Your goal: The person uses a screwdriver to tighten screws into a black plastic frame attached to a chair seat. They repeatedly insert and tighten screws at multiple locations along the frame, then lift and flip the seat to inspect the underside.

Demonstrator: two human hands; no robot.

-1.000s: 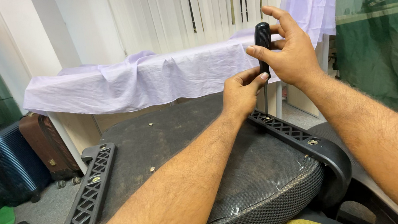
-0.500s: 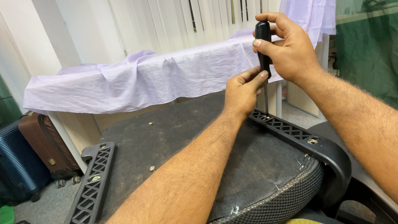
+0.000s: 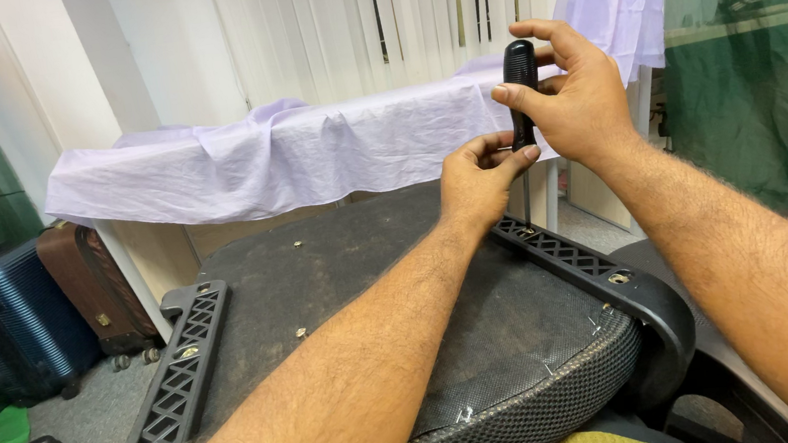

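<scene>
The right hand (image 3: 584,93) holds a black screwdriver handle (image 3: 520,86) upright, fingers curled round it and the thumb laid across its front, so the grip is closed but not clenched. Just below, the left hand (image 3: 477,176) pinches at the base of the handle, thumb and fingertips drawn together where the shaft would start (the shaft itself is mostly hidden behind those fingers, so I cannot tell what exactly they hold). Both hands hover above an upturned office chair seat (image 3: 342,288), its dark underside facing up, with a black latticed armrest bracket (image 3: 174,384) on the near left and another (image 3: 585,268) on the right. A few small screws (image 3: 299,332) lie loose on the seat.

To do this well, I judge the right hand should keep the handle steady and vertical while the left does the fine work at the base, turning or seating gently rather than forcing. Behind, a pale lilac cloth (image 3: 286,155) drapes a shelf, and suitcases (image 3: 24,307) stand at the left.
</scene>
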